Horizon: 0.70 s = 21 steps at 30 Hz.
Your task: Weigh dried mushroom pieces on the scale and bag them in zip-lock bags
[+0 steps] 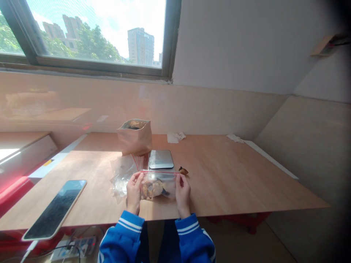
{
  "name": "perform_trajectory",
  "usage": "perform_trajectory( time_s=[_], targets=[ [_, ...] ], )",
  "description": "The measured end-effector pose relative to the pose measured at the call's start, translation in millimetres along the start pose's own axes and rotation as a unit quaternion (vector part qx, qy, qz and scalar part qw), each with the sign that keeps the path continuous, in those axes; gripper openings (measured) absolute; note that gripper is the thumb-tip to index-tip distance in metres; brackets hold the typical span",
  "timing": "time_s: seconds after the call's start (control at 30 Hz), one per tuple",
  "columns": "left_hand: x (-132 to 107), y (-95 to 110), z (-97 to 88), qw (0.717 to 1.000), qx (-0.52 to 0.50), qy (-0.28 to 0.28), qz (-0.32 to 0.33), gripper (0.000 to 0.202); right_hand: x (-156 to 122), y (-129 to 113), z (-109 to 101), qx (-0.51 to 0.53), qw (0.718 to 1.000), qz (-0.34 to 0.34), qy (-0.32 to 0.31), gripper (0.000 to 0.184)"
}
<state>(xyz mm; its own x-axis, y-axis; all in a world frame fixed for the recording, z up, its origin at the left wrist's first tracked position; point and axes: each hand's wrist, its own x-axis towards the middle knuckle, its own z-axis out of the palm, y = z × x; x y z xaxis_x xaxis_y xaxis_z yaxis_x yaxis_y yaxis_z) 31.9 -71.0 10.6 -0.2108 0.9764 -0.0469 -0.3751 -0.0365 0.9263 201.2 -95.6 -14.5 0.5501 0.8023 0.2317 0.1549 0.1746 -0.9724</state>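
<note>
A clear zip bag with a red seal strip is held level between my hands near the table's front edge. Brown, cream and dark dried pieces lie inside it. My left hand pinches the strip's left end, and my right hand pinches the right end. Behind the bag sits a flat scale with a silver top. One loose brown dried piece rests on the table beyond my right hand. A heap of clear plastic bags lies left of my left hand.
An open brown paper pouch stands behind the plastic bags. At the left front, a phone lies with a white cable plugged in. Crumpled white tissues lie along the wooden table's back edge.
</note>
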Motion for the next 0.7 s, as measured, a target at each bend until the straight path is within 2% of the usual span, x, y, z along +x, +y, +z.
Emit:
perform_trajectory(
  time_s=[0.2, 0.47, 0.7],
  targets=[
    [6.1, -10.4, -5.8, 0.997, 0.061, 0.015, 0.051, 0.043, -1.5, -0.5, 0.5, -0.01, 1.0, -0.003, 0.01, 0.048],
    [4.5, -11.5, -5.1, 0.983, 0.146, 0.02, 0.113, 0.04, -2.0, 1.4, 1.2, -0.01, 0.999, -0.032, 0.027, 0.045],
    [0.1, -12.1, -2.4, 0.968, 0.215, 0.032, 0.122, 0.039, -1.2, 4.1, 2.1, -0.002, 0.999, -0.041, 0.034, 0.042]
  ],
)
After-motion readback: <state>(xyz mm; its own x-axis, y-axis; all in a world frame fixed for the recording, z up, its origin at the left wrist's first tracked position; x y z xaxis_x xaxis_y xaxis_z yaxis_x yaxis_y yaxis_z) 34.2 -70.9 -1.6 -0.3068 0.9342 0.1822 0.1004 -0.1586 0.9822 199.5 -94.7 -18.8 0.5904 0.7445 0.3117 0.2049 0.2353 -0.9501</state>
